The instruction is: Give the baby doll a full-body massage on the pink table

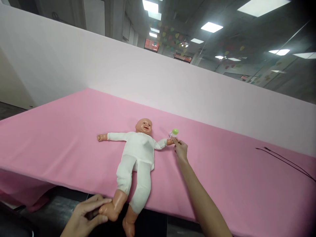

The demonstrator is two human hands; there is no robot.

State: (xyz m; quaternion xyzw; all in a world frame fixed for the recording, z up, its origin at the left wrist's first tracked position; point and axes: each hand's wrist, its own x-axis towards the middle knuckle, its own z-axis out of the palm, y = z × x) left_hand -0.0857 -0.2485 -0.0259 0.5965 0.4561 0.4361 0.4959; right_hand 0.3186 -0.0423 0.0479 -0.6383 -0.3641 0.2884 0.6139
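A baby doll with a white cloth body lies on its back on the pink tablecloth, its head toward the wall and its feet over the front edge. My left hand is closed around the toes of one doll foot. With its fingers pinched together, my right hand grips the doll's hand on the right side. Just beyond those fingers is a small baby bottle with a light green cap; part of it is hidden.
A thin black cable lies on the cloth at the right. Behind the table runs a low white partition with glass above it. The table's front edge passes under the doll's legs.
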